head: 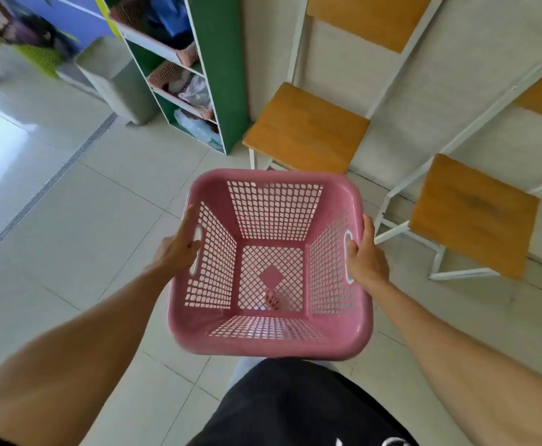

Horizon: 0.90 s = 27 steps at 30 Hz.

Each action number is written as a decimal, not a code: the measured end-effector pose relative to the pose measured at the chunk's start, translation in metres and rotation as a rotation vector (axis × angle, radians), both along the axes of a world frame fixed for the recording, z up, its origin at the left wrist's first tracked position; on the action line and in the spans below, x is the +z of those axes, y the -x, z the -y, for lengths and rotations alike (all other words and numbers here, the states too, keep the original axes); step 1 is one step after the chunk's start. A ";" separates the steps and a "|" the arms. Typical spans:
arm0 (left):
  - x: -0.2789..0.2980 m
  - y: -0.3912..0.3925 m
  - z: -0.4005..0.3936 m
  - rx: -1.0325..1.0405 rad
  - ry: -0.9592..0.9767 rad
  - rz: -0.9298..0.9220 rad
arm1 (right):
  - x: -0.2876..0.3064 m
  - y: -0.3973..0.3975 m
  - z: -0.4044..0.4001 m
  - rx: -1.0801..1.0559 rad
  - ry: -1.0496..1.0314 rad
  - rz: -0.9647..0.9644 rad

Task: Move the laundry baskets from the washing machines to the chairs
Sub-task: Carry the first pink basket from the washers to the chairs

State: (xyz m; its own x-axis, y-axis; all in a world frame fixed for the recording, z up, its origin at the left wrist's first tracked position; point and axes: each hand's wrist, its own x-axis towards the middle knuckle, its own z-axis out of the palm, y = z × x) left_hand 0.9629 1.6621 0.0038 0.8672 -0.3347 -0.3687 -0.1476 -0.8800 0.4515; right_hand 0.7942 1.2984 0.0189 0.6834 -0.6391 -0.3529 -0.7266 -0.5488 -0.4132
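Observation:
An empty pink plastic laundry basket with lattice walls hangs in the air in front of me, above the tiled floor. My left hand grips its left handle slot and my right hand grips its right handle slot. Two chairs with orange wooden seats and white metal frames stand against the wall ahead: one chair just beyond the basket's far rim, the other chair to the right of the basket. Both seats are bare. No washing machine is in view.
A green shelf unit holding pink baskets and bagged clothes stands left of the chairs. A grey block sits on the floor beside it. A metal floor strip runs diagonally at left. My dark shorts fill the bottom centre.

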 end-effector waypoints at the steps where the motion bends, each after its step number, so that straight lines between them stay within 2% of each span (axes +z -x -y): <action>1: -0.003 -0.010 0.000 -0.017 -0.003 -0.005 | -0.002 -0.004 -0.003 -0.028 -0.014 -0.010; 9: -0.017 -0.080 -0.002 -0.079 0.007 -0.061 | -0.008 -0.045 -0.024 -0.133 -0.119 -0.082; 13: -0.041 -0.110 -0.008 -0.099 -0.079 -0.149 | -0.022 -0.056 -0.032 -0.249 -0.208 -0.114; 18: -0.082 -0.152 0.012 -0.097 -0.173 -0.250 | -0.061 -0.076 -0.033 -0.375 -0.222 -0.142; 21: -0.104 -0.169 0.032 0.010 -0.184 -0.303 | -0.090 -0.081 -0.031 -0.425 -0.227 -0.145; 27: -0.152 -0.198 0.084 0.024 -0.196 -0.302 | -0.153 -0.084 -0.012 -0.490 -0.190 -0.183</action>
State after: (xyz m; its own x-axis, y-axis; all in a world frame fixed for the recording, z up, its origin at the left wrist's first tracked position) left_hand 1.1609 1.5785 -0.1487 0.7158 -0.2131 -0.6650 -0.0118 -0.9559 0.2936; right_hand 0.8783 1.3104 -0.1341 0.2392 -0.7802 -0.5779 -0.9473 -0.0569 -0.3152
